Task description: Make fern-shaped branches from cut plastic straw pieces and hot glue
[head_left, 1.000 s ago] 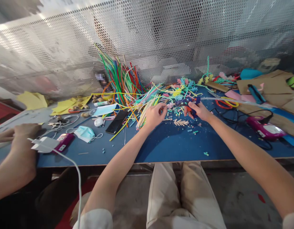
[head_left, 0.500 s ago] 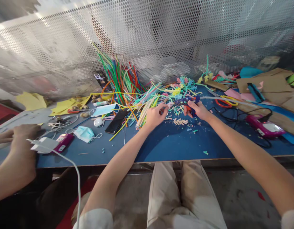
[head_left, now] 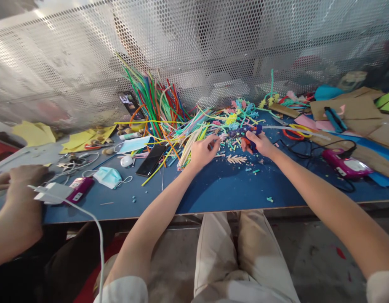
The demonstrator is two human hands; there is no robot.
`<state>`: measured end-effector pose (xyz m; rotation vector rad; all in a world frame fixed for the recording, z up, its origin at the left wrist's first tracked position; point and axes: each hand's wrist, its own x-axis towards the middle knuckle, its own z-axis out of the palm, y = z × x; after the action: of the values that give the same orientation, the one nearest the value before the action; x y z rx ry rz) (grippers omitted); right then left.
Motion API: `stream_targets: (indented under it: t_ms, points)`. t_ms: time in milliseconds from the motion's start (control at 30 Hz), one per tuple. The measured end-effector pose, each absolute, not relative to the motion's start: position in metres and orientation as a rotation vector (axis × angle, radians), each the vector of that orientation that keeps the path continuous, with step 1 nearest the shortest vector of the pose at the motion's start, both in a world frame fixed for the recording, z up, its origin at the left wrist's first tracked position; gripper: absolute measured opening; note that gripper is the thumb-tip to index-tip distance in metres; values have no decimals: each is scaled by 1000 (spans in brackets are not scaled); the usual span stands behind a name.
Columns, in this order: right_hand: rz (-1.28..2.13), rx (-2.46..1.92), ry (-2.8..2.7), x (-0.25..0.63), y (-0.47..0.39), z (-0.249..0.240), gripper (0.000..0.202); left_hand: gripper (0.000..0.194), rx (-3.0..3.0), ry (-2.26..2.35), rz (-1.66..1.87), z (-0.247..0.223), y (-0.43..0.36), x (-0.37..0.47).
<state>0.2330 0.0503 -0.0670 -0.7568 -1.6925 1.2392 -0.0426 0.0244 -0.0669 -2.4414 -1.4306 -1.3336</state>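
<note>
My right hand [head_left: 260, 142] is wrapped round a dark blue and orange hot glue gun [head_left: 238, 132], its nozzle pointing left. A long translucent glue stick [head_left: 289, 128] sticks out of its back end. Just left of the nozzle, my left hand [head_left: 203, 150] pinches a small pale pink pipe cleaner piece [head_left: 223, 137]. Whether nozzle and piece touch I cannot tell. Below them a cream leaf-shaped pipe cleaner sprig [head_left: 236, 159] lies on the blue table [head_left: 210, 195]. Cut pipe cleaner bits are scattered under the hands. Behind are twisted coloured pipe cleaner flowers [head_left: 234, 118].
Bundled pipe cleaners [head_left: 156, 103] lean on the perforated metal screen [head_left: 182, 50]. Left are a phone [head_left: 151, 160], a face mask [head_left: 107, 177] and another person's arm [head_left: 22, 198]. Right are scissors [head_left: 294, 134], a purple power strip [head_left: 346, 163] with a black cable and cardboard [head_left: 355, 110].
The view has shifted slightly, so everything sits a little further left. Both hands keep their holds on the glue gun and the pink piece, with hardly any movement.
</note>
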Motion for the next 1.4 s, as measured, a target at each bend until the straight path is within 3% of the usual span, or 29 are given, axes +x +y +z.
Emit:
stream_targets:
  t_ms: [467,933,1033,1233,1300,1400]
  points:
    - [1231,-748,-1684,236,50,-67,75,39,-2434,-1400,-1401,-67,24,-42]
    - [1169,-816,-1763,236,54,-68,75,47,-2454,-1403,-1475,-64,21,-40]
    - [973,-951,-1827,241,64,-68,71,49,-2450,-1339,-1507,-65,23,-40]
    - [53,-1565,-1951,288,96,-69,42,48,-2396,-1216,-1549,-64,27,-42]
    - [-70,-1667,-2052,308,102,-72,37,45,-2387,-1220,-1562,-63,26,-43]
    - [-65,-1728,-2072,330,106,-77,49,40,-2390,-1264,-1617,-64,26,-43]
